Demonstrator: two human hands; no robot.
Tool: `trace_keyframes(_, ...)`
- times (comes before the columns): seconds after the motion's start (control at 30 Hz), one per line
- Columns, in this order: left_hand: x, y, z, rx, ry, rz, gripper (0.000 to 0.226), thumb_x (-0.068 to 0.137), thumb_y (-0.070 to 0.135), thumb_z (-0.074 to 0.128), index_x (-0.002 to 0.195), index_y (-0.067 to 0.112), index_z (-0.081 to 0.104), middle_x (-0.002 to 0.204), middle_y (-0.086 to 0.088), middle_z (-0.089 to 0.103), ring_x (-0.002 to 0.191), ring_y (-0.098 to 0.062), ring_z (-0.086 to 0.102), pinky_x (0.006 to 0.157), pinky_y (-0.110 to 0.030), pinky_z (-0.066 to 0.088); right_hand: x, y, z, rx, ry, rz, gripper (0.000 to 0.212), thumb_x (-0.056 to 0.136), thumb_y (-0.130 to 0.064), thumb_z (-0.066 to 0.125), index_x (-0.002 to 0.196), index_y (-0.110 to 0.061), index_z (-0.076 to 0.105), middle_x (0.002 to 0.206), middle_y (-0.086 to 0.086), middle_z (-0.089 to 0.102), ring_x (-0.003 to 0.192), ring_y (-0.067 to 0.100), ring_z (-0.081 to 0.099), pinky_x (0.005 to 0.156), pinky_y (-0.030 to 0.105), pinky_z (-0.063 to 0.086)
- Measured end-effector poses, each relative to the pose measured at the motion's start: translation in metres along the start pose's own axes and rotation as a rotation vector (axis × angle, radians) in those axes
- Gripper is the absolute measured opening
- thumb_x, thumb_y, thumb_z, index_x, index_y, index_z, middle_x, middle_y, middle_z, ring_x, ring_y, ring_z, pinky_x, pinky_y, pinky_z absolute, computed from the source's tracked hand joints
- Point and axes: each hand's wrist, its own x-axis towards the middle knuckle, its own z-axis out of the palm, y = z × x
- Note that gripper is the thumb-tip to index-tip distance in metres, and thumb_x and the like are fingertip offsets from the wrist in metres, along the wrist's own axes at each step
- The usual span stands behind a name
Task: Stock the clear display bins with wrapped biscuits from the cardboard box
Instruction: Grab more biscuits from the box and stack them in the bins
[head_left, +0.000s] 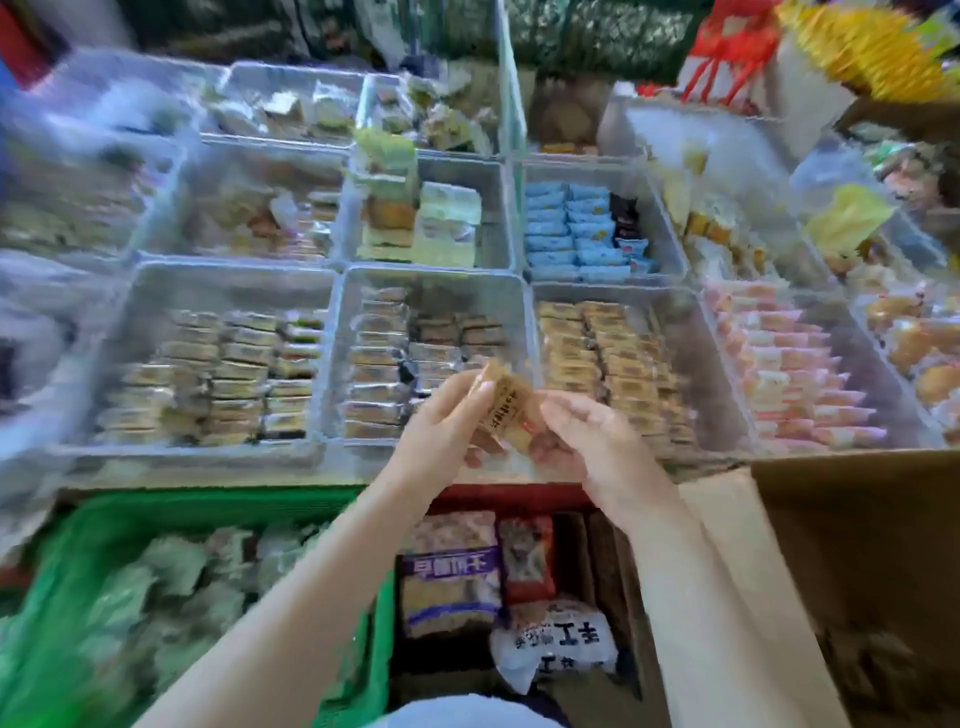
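Note:
Both my hands hold a small stack of tan wrapped biscuits (508, 405) above the front edge of the display bins. My left hand (447, 431) grips the stack from the left with thumb and fingers. From the right, my right hand (587, 436) curls its fingers round the same stack. Just beyond them lies a clear bin (431, 280) with rows of brown wrapped biscuits, and to its right a clear bin (675, 312) of golden wrapped biscuits. The cardboard box (857, 545) stands open at the lower right.
More clear bins fill the counter: blue packs (576, 228), pink packs (795, 364), pale green packs (441, 218). A green plastic crate (208, 509) of wrapped snacks sits lower left. Bagged goods (452, 577) lie between crate and box. The picture is blurred.

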Motion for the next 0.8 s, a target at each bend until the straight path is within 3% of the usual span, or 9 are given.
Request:
trace_keyframes(0.07,0.0,-0.015,-0.066,0.019,0.045,-0.035,0.022,0.104,0.035,0.05,0.124,0.04,0.06,0.087,0.019,0.073,0.075,-0.01,0.069,0.065,-0.029,0.054,0.026,0.005,0.059,-0.13,-0.061,-0.007,0.024,0.101,-0.012,0.058,0.121,-0.007,0.068,0.099,0.008,0.075,0.087,0.022,0.069,0.084,0.038,0.057)
trace_keyframes(0.17,0.005,-0.037,-0.158,0.133,0.031,-0.081,0.063,0.096,0.057,0.05,0.151,0.028,0.042,0.141,0.01,0.056,0.125,-0.015,0.056,0.1,-0.036,0.047,0.068,0.013,0.143,-0.3,-0.093,-0.052,0.021,0.098,-0.006,0.062,0.118,-0.009,0.069,0.088,0.0,0.075,0.082,0.018,0.069,0.079,0.032,0.059)
trace_keyframes(0.27,0.021,-0.064,-0.248,0.251,0.087,-0.045,0.07,0.095,0.063,0.041,0.151,0.022,0.042,0.141,0.011,0.047,0.129,-0.007,0.044,0.109,-0.027,0.034,0.115,0.025,0.224,-0.465,-0.139,-0.092,0.032,0.09,-0.02,0.073,0.121,-0.014,0.069,0.1,0.003,0.075,0.092,0.026,0.072,0.083,0.038,0.059)
trace_keyframes(0.33,0.034,-0.089,-0.302,0.398,0.249,-0.026,0.074,0.095,0.069,0.036,0.147,0.017,0.048,0.138,0.002,0.055,0.13,-0.015,0.05,0.113,-0.036,0.036,0.146,0.037,0.27,-0.549,-0.156,-0.122,0.04,0.084,-0.03,0.076,0.123,-0.021,0.069,0.112,0.005,0.071,0.104,0.026,0.068,0.094,0.043,0.056)
trace_keyframes(0.4,0.041,-0.114,-0.342,0.703,0.351,-0.029,0.068,0.1,0.062,0.038,0.152,0.018,0.041,0.154,-0.006,0.043,0.145,-0.025,0.036,0.121,-0.043,0.025,0.176,0.046,0.312,-0.615,-0.131,-0.147,0.04,0.088,-0.026,0.074,0.127,-0.024,0.065,0.119,0.001,0.065,0.109,0.018,0.063,0.095,0.037,0.053)
trace_keyframes(0.47,0.039,-0.133,-0.36,0.942,0.349,-0.079,0.069,0.102,0.059,0.032,0.159,0.021,0.024,0.167,-0.001,0.016,0.155,-0.021,0.01,0.124,-0.045,0.006,0.204,0.052,0.346,-0.677,-0.09,-0.155,0.039,0.093,-0.02,0.069,0.131,-0.025,0.062,0.12,0.0,0.06,0.108,0.014,0.059,0.084,0.026,0.05)
trace_keyframes(0.53,0.039,-0.143,-0.366,1.124,0.297,-0.1,0.074,0.101,0.065,0.016,0.161,0.023,0.012,0.168,0.001,0.002,0.155,-0.018,-0.003,0.124,-0.044,-0.002,0.232,0.058,0.375,-0.742,-0.046,-0.187,0.038,0.093,-0.019,0.068,0.13,-0.025,0.063,0.118,0.001,0.06,0.105,0.015,0.06,0.083,0.026,0.049)
trace_keyframes(0.67,0.044,-0.152,-0.368,1.146,0.264,-0.129,0.074,0.1,0.065,0.012,0.162,0.023,0.007,0.168,0.0,0.001,0.155,-0.018,0.0,0.125,-0.047,0.005,0.271,0.08,0.416,-0.98,-0.105,-0.171,0.039,0.093,-0.02,0.069,0.132,-0.023,0.064,0.12,0.006,0.065,0.11,0.022,0.061,0.094,0.032,0.048)
trace_keyframes(0.8,0.044,-0.154,-0.369,1.166,0.267,-0.134,0.076,0.1,0.065,0.011,0.161,0.021,0.006,0.169,-0.003,0.003,0.155,-0.02,0.004,0.125,-0.049,0.011,0.281,0.089,0.428,-1.018,-0.217,-0.052,0.044,0.101,-0.028,0.058,0.144,-0.024,0.054,0.139,0.006,0.057,0.126,0.025,0.054,0.11,0.042,0.043)
